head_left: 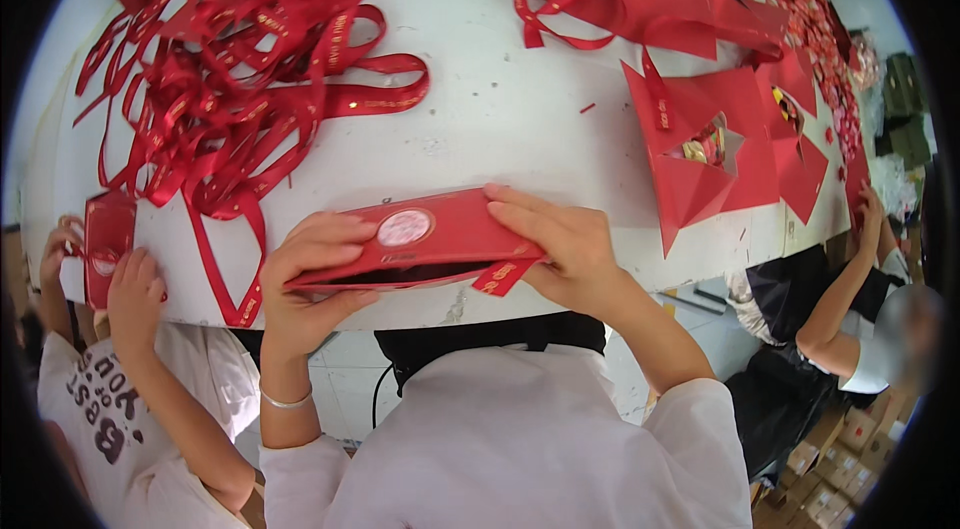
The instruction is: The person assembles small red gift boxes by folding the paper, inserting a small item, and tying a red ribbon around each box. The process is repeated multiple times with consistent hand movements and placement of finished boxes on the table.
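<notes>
Between my two hands is a red folded paper gift box (455, 229), held just above the near table edge. A pale oval patch marks its upper face, and a dark gap runs along the side nearest me. My left hand (318, 264) grips the left end, fingers on top and thumb below. At the right end my right hand (562, 241) is closed, fingers over the top and thumb underneath. A short red ribbon tail (502, 277) with gold print hangs out beside the right thumb. The inside of the box is too dark to make out.
A tangled heap of red ribbons (230, 99) covers the left of the white table (470, 109). Open red boxes (715, 144) with wrapped pieces inside stand at the right, near a pile of small red packets (815, 19). Co-workers sit either side; the left one holds a red box (108, 244).
</notes>
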The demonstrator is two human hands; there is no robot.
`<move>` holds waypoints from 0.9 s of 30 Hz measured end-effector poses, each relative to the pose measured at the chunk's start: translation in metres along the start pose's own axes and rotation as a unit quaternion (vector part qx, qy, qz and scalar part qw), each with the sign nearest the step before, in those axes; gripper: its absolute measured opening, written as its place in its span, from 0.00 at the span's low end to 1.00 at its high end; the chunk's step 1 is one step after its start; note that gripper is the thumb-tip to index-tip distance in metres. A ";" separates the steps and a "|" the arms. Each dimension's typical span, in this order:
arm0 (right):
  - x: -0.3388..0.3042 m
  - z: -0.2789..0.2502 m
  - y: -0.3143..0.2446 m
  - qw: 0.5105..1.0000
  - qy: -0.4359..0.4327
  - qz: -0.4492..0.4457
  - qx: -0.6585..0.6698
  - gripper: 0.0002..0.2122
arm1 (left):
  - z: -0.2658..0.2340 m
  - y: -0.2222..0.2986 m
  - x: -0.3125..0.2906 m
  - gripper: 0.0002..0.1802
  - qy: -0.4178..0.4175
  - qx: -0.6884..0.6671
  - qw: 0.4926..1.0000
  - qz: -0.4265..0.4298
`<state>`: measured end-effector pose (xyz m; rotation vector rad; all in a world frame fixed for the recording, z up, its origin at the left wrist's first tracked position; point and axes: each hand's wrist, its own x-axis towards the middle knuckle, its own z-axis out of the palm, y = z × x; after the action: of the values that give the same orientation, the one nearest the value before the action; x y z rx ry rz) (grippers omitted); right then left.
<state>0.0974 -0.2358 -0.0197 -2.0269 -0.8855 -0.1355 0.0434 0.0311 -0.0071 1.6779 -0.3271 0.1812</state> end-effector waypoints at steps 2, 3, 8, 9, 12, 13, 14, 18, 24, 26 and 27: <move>0.003 -0.002 -0.005 1.000 -0.018 0.013 0.012 0.23 | -0.008 -0.002 0.000 0.19 -0.019 0.020 1.000 0.011; 0.002 -0.002 -0.006 1.000 -0.016 0.013 0.018 0.23 | -0.007 0.006 0.002 0.19 -0.041 0.085 0.995 -0.022; 0.000 -0.004 -0.002 0.998 -0.056 0.024 0.020 0.25 | 0.025 0.089 0.039 0.24 -0.137 0.414 0.896 -0.083; 0.001 -0.004 -0.003 0.996 -0.057 0.043 0.049 0.24 | 0.030 0.092 0.045 0.26 -0.151 0.446 0.879 -0.077; 0.002 -0.012 -0.008 0.983 -0.048 0.106 0.140 0.26 | 0.029 0.069 0.037 0.31 -0.150 0.449 0.881 -0.010; 0.003 -0.016 -0.010 0.977 -0.039 0.122 0.172 0.29 | 0.029 0.068 0.034 0.31 -0.142 0.445 0.884 0.002; -0.002 -0.021 -0.015 0.970 -0.022 0.164 0.176 0.30 | 0.028 0.065 0.031 0.33 -0.146 0.459 0.876 0.010; -0.020 -0.018 -0.010 0.983 -0.003 0.105 0.149 0.32 | 0.032 0.070 0.035 0.35 -0.132 0.430 0.893 -0.025; -0.013 -0.029 0.010 0.950 -0.088 0.099 0.283 0.25 | 0.033 0.071 0.039 0.35 -0.151 0.436 0.887 -0.032; -0.006 -0.032 0.003 0.971 -0.106 0.103 0.189 0.23 | 0.032 0.070 0.038 0.34 -0.153 0.445 0.882 -0.030; -0.002 -0.031 -0.001 0.978 -0.114 0.105 0.141 0.23 | 0.033 0.070 0.038 0.34 -0.153 0.447 0.881 -0.030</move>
<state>0.1024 -0.2607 -0.0016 -1.8753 -0.7750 0.3293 0.0547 -0.0129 0.0655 2.6473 -0.4657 0.0070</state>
